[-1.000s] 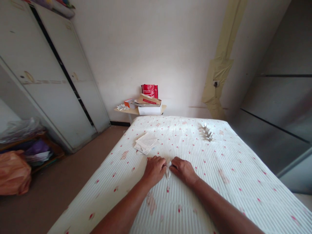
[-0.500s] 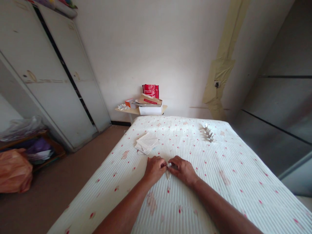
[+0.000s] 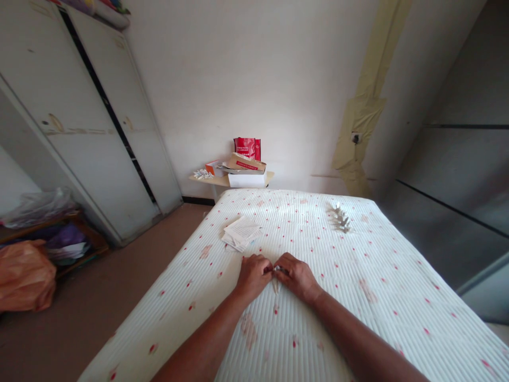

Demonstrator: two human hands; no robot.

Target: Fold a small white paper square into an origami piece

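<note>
My left hand (image 3: 254,276) and my right hand (image 3: 297,276) meet over the middle of the bed, fingertips almost touching. Between them is a small folded piece of paper (image 3: 275,287), pale, with a narrow pointed end hanging down toward me. Fingers and thumbs of both hands pinch its upper part, which they mostly hide. Ahead and to the left lies a loose stack of printed paper sheets (image 3: 242,232). Farther off on the right, several small pointed folded paper pieces (image 3: 341,217) sit in a row on the bedcover.
The bed (image 3: 318,339) has a ribbed white cover with red spots. Behind it a small table (image 3: 220,181) bears a white box (image 3: 247,180), a red bag (image 3: 247,148) and a pile of white pieces (image 3: 202,174). Cabinets (image 3: 91,143) stand at left; an orange bag (image 3: 27,276) lies below.
The hands have drawn slightly closer together around the folded paper. The whole view has shifted a little; the paper stack and the row of folded pieces stay in place.
</note>
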